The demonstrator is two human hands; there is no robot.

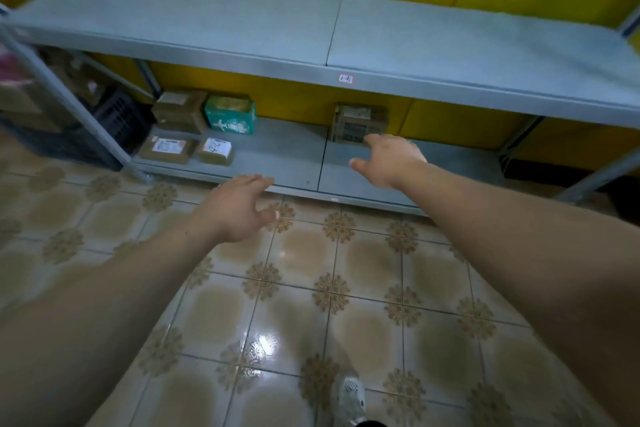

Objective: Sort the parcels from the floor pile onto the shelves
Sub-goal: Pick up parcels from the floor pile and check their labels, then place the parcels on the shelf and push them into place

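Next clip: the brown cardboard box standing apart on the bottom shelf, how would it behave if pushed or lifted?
The brown cardboard box probably stays stiff: its edges look square and uncrushed. Squat on a flat face, it would likely slide along the smooth grey bottom shelf rather than tip or roll. Weight cannot be judged.

We take this for parcel depot or courier pick-up storeroom. Our landmark: grey metal rack point(207, 17).
- On its front edge: handwritten tag point(345, 79) reading "1-5".
- On its bottom shelf point(284, 156): cardboard parcels point(166, 148) with printed shipping labels, and teal carton point(231, 114).
- Behind rack: yellow wall panels point(294, 94).
- Left of rack: black plastic crate point(121, 118).
- In front of rack: glossy patterned floor tiles point(311, 288).
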